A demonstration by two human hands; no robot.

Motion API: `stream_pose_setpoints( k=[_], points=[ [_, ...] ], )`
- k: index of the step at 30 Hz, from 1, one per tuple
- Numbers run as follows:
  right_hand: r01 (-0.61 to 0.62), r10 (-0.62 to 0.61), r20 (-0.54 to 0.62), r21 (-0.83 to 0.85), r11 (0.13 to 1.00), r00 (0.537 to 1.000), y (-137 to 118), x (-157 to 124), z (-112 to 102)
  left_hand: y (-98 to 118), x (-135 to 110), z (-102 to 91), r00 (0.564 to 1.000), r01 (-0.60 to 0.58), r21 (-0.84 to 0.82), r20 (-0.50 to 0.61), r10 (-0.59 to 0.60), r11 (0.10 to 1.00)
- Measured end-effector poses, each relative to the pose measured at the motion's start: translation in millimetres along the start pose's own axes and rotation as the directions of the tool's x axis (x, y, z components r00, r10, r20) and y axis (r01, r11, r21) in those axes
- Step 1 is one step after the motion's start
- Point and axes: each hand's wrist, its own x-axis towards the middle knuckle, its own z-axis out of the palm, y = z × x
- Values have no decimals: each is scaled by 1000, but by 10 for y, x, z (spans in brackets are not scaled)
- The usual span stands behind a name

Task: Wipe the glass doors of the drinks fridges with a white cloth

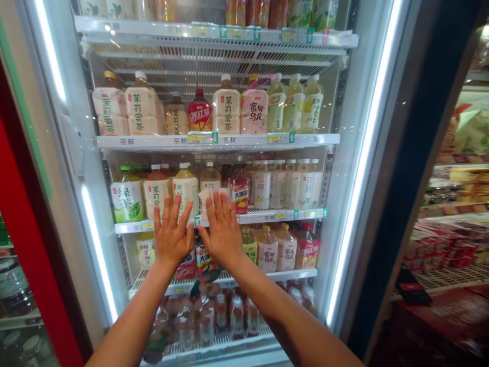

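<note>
Both my hands lie flat against the glass door (pixel 267 79) of a lit drinks fridge. My left hand (pixel 172 235) has its fingers stretched and spread, with nothing in it. Beside it, my right hand (pixel 222 232) is also open, its fingers straight and close together. A white cloth or tissue (pixel 204 200) shows under and around the right fingers, pressed to the glass. Behind the glass near my fingertips are a pale tea bottle (pixel 185 184) and a red tea bottle (pixel 239 189).
Several shelves of bottles stand inside, including a green-capped bottle (pixel 128 192) and a row of white-labelled bottles (pixel 263 183). A light strip (pixel 367 153) runs down the right side. A dark frame (pixel 412 153) separates the fridge from packaged goods (pixel 451 239). A red panel (pixel 30 244) borders the left.
</note>
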Motion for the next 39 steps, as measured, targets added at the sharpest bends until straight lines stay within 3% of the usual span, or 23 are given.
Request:
stream_pose_setpoints(
  k=[2,4,8,10,16,18,22,24,29,35,37,39],
  points=[
    [-34,34,-15,-5,999,999,-7,266,-29,5,-18,6,1000,5,0,-5,-5,1000],
    [-58,58,-27,3,998,998,-34,304,-34,8,-26,9,1000,8,0,0,-8,1000],
    [-47,47,-20,35,998,999,-108,-198,40,15,-51,1,1000,14,9,12,-15,1000],
    [-26,27,-12,43,999,1000,-112,-306,65,17,-64,-5,1000,15,12,13,-15,1000],
    [-69,72,-53,50,996,996,-72,204,11,18,-77,-1,1000,20,8,1,-20,1000],
    [-81,83,-33,56,995,996,-99,57,26,21,-80,-1,1000,21,12,7,-21,1000],
    [-42,40,32,51,998,999,-143,-503,83,27,-81,-11,999,31,22,18,-31,999],
    [-20,18,36,46,999,999,-115,-510,69,28,-79,-17,999,29,21,18,-30,999],
    [-32,32,-19,47,998,999,28,-148,-21,27,-70,-19,1000,20,19,11,-21,1000],
    [7,-6,68,0,1000,998,80,-944,46,23,-76,-26,999,31,10,18,-31,999],
    [37,-37,63,-5,999,997,127,-918,28,21,-79,-28,999,34,6,22,-34,999],
    [21,-21,32,5,1000,999,183,-656,-25,21,-81,-26,999,32,7,16,-32,999]
  ],
)
